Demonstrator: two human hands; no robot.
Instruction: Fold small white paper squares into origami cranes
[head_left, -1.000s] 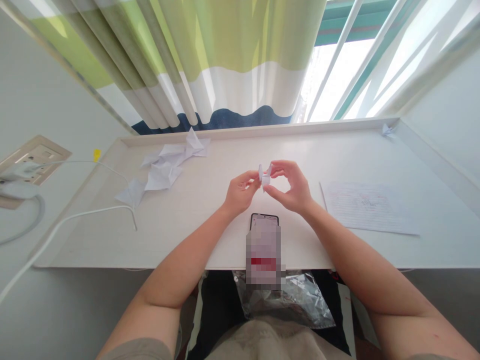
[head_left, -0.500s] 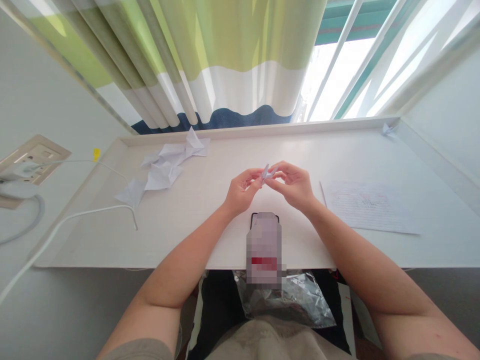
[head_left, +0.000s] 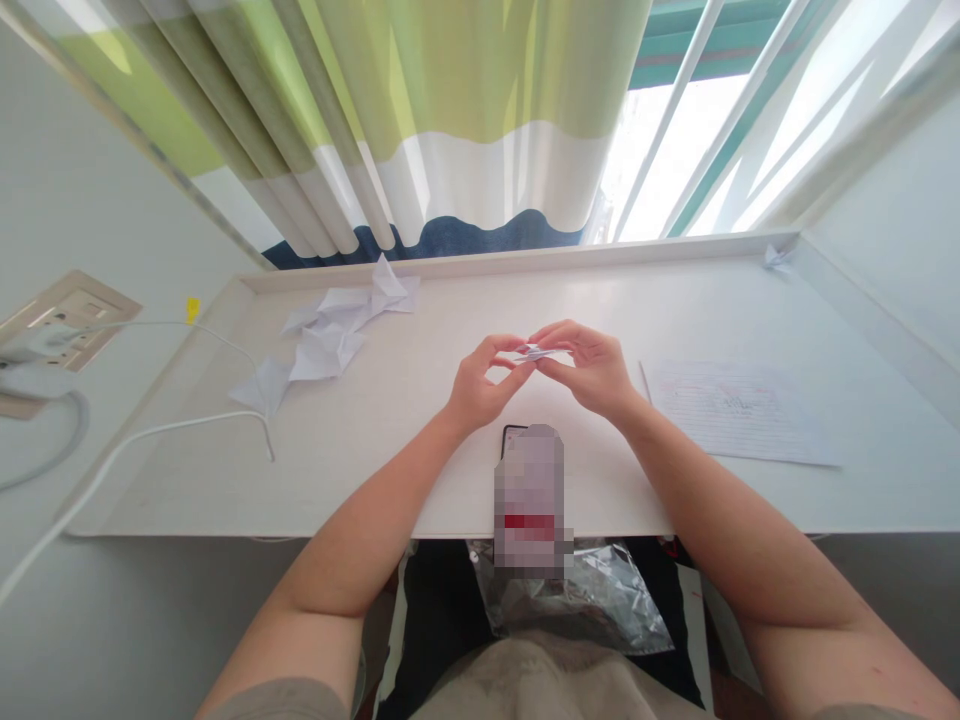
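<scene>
A small piece of folded white paper [head_left: 534, 353] is held level between both hands, above the middle of the white desk. My left hand [head_left: 484, 383] pinches its left part with thumb and fingers. At its right part, my right hand [head_left: 592, 367] grips it, thumb below and fingers over the top. The two hands nearly meet at the fingertips, which hide some of the folds. Nearer to me, a phone [head_left: 515, 432], mostly covered by a blurred patch, lies at the desk's front edge.
Several folded white papers [head_left: 326, 345] lie at the back left, with a white cable [head_left: 187, 419] beside them. A written sheet [head_left: 739, 415] lies on the right. A small folded paper [head_left: 778, 259] sits in the far right corner. Clear plastic [head_left: 600, 600] rests on my lap.
The paper's raised points have gone down, and it now looks flatter and wider between my fingers. Both hands have shifted only slightly.
</scene>
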